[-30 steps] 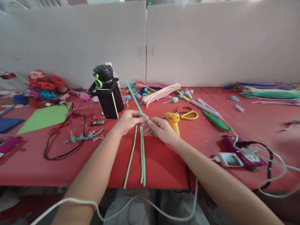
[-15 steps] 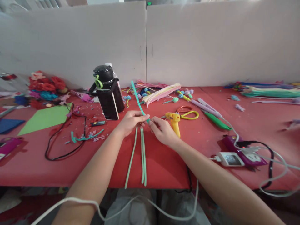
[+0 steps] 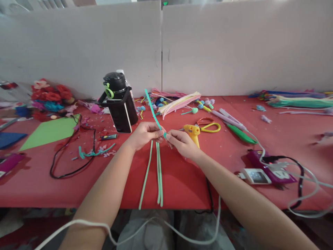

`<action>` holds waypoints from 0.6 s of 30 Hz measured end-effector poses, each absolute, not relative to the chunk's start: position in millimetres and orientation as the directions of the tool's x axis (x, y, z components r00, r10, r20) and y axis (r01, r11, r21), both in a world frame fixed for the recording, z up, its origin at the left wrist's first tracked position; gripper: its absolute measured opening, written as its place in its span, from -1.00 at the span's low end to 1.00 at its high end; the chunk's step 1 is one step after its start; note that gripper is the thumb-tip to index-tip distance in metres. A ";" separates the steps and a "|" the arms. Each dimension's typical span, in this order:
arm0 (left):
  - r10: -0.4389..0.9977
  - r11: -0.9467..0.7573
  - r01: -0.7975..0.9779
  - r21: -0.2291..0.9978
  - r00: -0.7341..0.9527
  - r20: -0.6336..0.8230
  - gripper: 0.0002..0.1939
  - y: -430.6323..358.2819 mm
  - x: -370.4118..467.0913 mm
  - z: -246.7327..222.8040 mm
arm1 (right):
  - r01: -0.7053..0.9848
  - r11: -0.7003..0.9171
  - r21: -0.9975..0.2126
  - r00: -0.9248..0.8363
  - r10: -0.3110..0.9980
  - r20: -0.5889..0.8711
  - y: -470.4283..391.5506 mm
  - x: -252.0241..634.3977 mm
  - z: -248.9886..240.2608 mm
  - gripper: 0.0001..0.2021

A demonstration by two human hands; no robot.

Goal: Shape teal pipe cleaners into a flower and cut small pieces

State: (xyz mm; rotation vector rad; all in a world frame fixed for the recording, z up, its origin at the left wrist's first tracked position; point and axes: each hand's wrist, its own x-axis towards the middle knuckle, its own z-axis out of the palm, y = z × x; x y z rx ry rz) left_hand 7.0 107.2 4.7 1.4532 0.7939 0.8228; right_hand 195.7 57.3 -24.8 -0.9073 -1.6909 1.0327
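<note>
Between my two hands, above the red table, is a teal pipe cleaner [image 3: 153,110] whose long end slants up and away to the left. My left hand [image 3: 146,136] pinches it between thumb and fingers. Close against it, my right hand [image 3: 180,142] grips the lower end, where a small bend or knot shows at the fingertips. Below the hands, several pale green pipe cleaners [image 3: 159,177] lie lengthwise toward the table's front edge, their far ends hidden under my left hand. A yellow glue gun [image 3: 193,131] lies just beyond my right hand, partly covered by it.
Scissors [image 3: 212,127] lie behind the glue gun. A black flask [image 3: 117,90] and a leaning phone [image 3: 121,118] stand left of centre. A purple power strip [image 3: 283,177], cables and a lilac hair straightener [image 3: 229,119] are to the right. Pipe-cleaner bundles [image 3: 179,104] lie at the back.
The pipe cleaner's upper end has shifted slightly left. My right hand has tilted and its fingers have moved a little around the lower end. Both hands still hold it.
</note>
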 end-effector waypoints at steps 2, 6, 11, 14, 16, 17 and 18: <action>0.871 -0.099 0.024 0.995 0.485 0.075 -0.63 107.1 9.3 4.2 | 0.124 0.385 -0.915 -0.277 0.898 0.341 57.4 194.7 -25.1 -0.52; 0.878 -0.213 0.089 0.973 0.454 0.151 -0.62 106.0 12.4 4.2 | 0.124 0.387 -0.914 -0.254 0.903 0.347 56.6 192.7 -25.5 -0.52; 0.869 -0.272 0.124 0.954 0.457 0.189 -0.60 107.2 13.0 0.8 | 0.117 0.354 -0.928 -0.252 0.914 0.317 56.2 190.8 -25.6 -0.50; 0.862 -0.281 0.147 0.948 0.472 0.182 -0.60 110.4 13.9 2.5 | 0.102 0.350 -0.931 -0.235 0.918 0.319 56.6 190.0 -26.1 -0.51; 0.880 -0.276 0.176 0.945 0.443 0.174 -0.62 110.0 11.2 10.4 | 0.094 0.343 -0.935 -0.203 0.926 0.319 56.6 189.7 -27.0 -0.51; 0.897 -0.275 0.184 0.944 0.403 0.183 -0.64 107.1 7.4 16.9 | 0.091 0.336 -0.937 -0.188 0.930 0.315 56.4 189.5 -27.7 -0.52; 0.927 -0.295 0.159 0.942 0.289 0.241 -0.67 101.7 1.4 24.6 | 0.088 0.327 -0.941 -0.174 0.935 0.309 56.1 189.3 -28.4 -0.52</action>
